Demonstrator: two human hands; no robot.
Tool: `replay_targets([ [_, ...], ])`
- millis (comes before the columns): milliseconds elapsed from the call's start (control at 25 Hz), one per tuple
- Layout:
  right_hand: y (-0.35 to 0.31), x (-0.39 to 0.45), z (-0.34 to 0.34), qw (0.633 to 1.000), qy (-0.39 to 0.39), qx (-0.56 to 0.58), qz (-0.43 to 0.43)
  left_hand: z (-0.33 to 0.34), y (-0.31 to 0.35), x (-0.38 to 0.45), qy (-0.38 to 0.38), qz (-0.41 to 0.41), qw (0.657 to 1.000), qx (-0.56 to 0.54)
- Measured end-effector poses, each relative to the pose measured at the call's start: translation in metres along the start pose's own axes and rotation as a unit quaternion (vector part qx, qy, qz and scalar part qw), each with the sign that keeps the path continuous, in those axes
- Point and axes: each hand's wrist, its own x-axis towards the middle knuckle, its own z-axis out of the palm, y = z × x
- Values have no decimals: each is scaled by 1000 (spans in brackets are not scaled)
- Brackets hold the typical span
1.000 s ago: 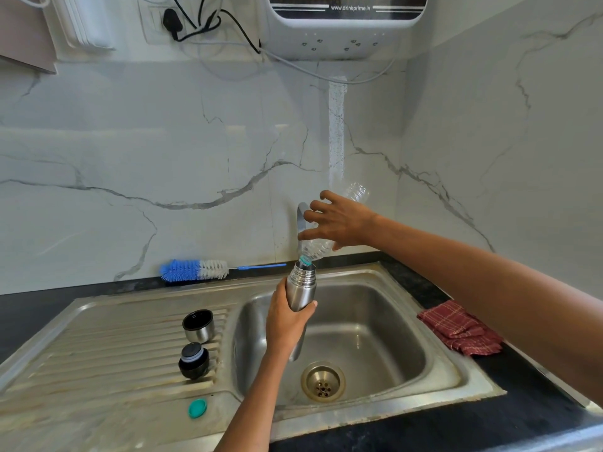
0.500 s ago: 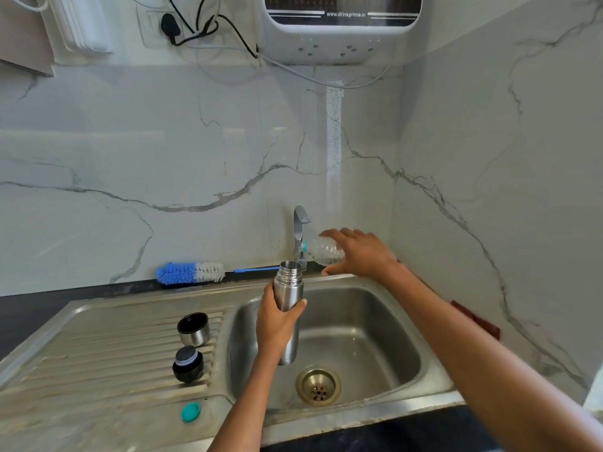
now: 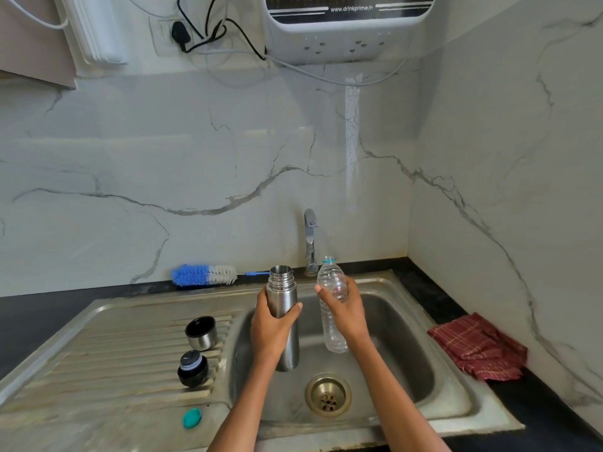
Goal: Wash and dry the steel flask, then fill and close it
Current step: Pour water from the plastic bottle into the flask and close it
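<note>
My left hand (image 3: 273, 324) grips the steel flask (image 3: 283, 301) upright over the sink basin (image 3: 401, 353), its mouth open at the top. Just to its right, my right hand (image 3: 346, 308) holds a clear plastic bottle (image 3: 331, 334) upright, uncapped, looking empty. On the draining board (image 3: 107, 363) at the left stand the flask's steel cup lid (image 3: 201, 332) and its black inner stopper (image 3: 192, 368). A small teal bottle cap (image 3: 192, 417) lies near the sink's front edge.
The tap (image 3: 310, 243) rises behind the basin, with the brass drain (image 3: 328, 394) below. A blue and white bottle brush (image 3: 205, 274) lies along the back wall. A red checked cloth (image 3: 478, 347) sits on the dark counter at the right. A water purifier (image 3: 349, 24) hangs above.
My right hand has brought the plastic bottle from tipped over the flask's mouth down to upright beside the flask. The flask stays in my left hand over the basin.
</note>
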Motion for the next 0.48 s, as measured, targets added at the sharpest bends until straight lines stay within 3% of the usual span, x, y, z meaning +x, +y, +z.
replay_targets([
  [360,22,5,14,998,-51,-24,2,-12,8,4,52,10,998,-23],
  [480,17,1,22,999,-36,-3,17,-20,18,9,79,17,996,-43],
])
